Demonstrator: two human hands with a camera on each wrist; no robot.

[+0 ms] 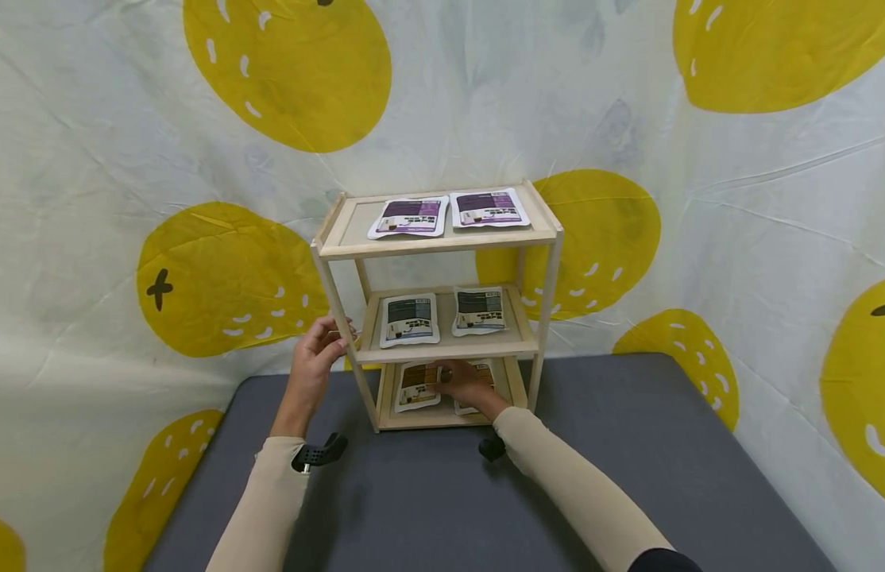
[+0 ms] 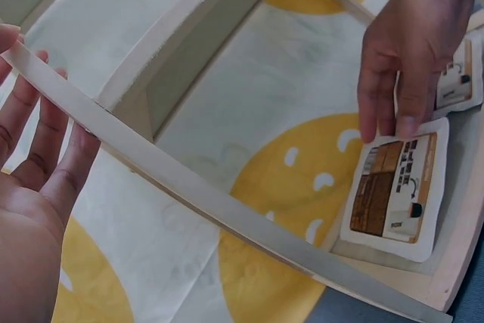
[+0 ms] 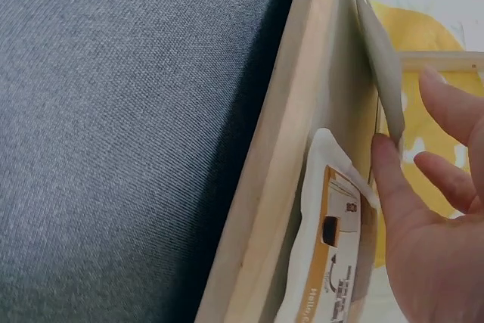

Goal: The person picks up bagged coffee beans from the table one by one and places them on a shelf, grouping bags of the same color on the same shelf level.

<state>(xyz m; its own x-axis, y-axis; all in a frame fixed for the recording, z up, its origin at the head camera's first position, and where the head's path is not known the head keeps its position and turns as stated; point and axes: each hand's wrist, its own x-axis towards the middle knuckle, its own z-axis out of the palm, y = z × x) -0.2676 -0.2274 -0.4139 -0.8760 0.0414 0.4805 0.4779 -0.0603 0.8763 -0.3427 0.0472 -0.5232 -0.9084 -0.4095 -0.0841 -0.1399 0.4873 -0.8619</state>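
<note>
A three-tier wooden shelf stands against the wall cloth. My left hand grips its left front post, thumb on one side and fingers on the other. Reaching into the bottom tier, my right hand has relaxed fingers. In the left wrist view its fingertips are right at the edge of the left brown-labelled pouch, which lies flat. A second brown-labelled pouch lies to the right, partly hidden under the hand in the head view.
Two dark-green-labelled pouches lie on the middle tier and two purple-labelled pouches on the top. The shelf stands at the back of a grey padded surface. Lemon-patterned cloth hangs behind and at both sides.
</note>
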